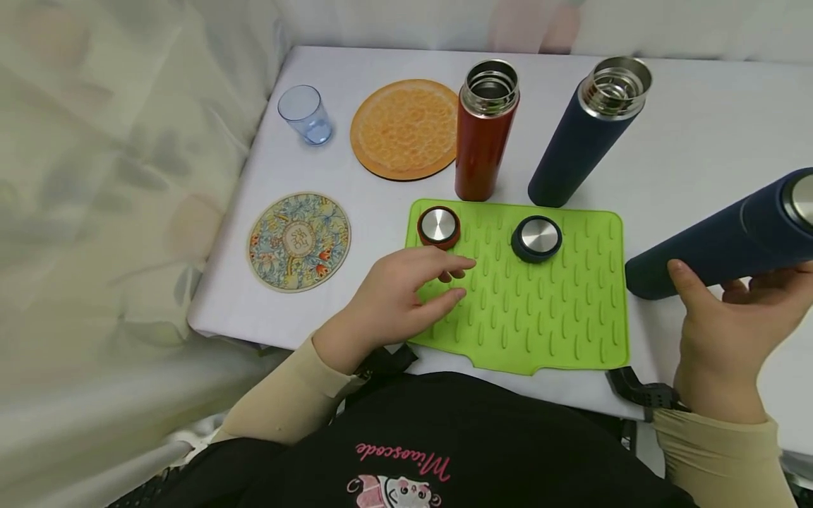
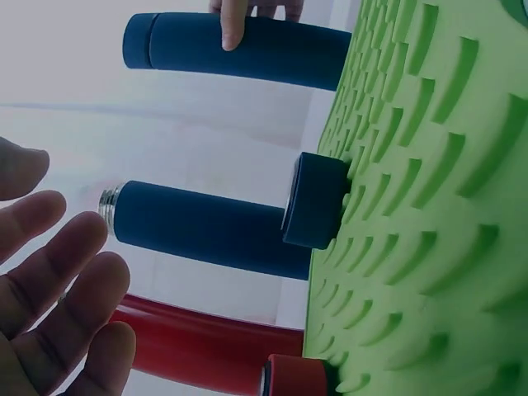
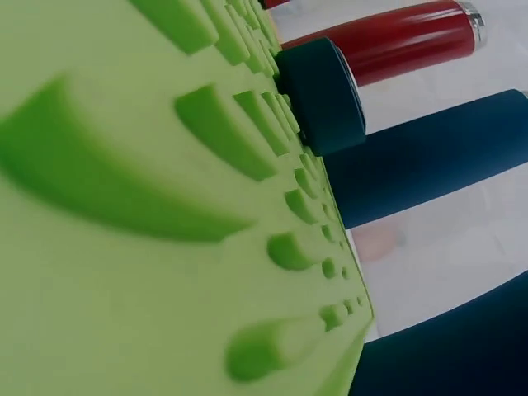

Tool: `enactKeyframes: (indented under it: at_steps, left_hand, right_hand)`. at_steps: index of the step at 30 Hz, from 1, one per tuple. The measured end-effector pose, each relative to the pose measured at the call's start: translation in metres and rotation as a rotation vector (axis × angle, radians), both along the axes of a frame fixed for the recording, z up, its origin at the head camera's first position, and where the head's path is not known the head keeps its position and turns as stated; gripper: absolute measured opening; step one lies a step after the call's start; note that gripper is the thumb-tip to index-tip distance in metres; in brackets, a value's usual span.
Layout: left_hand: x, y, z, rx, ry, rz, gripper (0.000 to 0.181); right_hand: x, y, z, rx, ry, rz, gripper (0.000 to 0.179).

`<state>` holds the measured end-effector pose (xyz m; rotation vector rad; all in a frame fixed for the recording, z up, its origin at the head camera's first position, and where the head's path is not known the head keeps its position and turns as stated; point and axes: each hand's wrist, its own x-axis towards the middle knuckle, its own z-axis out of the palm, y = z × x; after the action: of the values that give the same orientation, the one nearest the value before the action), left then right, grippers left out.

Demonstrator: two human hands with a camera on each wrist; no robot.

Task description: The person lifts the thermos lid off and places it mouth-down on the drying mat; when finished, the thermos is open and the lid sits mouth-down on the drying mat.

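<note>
On the right, my right hand (image 1: 730, 331) grips a dark blue thermos (image 1: 718, 240) that has its lid on, with the thumb along its side. My left hand (image 1: 403, 293) hovers over the left part of the green mat (image 1: 559, 310), fingers loosely spread and holding nothing. Beyond those fingers lies a red thermos lid (image 1: 440, 226); a dark blue lid (image 1: 537, 238) sits farther right on the mat. Behind the mat stand an uncapped red thermos (image 1: 481, 148) and an uncapped dark blue thermos (image 1: 581, 144). The right wrist view hides the right hand itself.
A clear blue glass (image 1: 306, 116) stands at the back left of the white table. Near the red thermos lies a round orange-brown mat (image 1: 403, 130), partly covered by it. A round patterned coaster (image 1: 300, 242) is left of the green mat.
</note>
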<state>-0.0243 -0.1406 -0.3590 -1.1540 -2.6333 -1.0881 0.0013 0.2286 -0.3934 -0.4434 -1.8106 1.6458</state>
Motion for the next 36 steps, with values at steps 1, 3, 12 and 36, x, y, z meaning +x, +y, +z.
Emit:
enactKeyframes:
  at_steps: [1, 3, 12, 36]
  left_hand:
    - [0.0, 0.0, -0.001, 0.005, 0.003, -0.003, 0.034]
    - [0.0, 0.001, -0.001, 0.013, 0.011, -0.007, 0.033]
    - [-0.002, 0.006, 0.0, 0.085, 0.052, -0.044, 0.042]
    - [0.001, 0.003, 0.045, 0.251, 0.019, -0.35, 0.055]
  right_hand:
    - [0.001, -0.002, 0.002, 0.038, -0.009, -0.003, 0.089]
    - [0.003, -0.006, 0.006, 0.093, 0.004, 0.007, 0.084]
    - [0.006, -0.029, 0.031, 0.232, 0.297, 0.135, 0.067]
    - [-0.014, -0.048, 0.041, 0.711, 0.123, 1.116, 0.076]
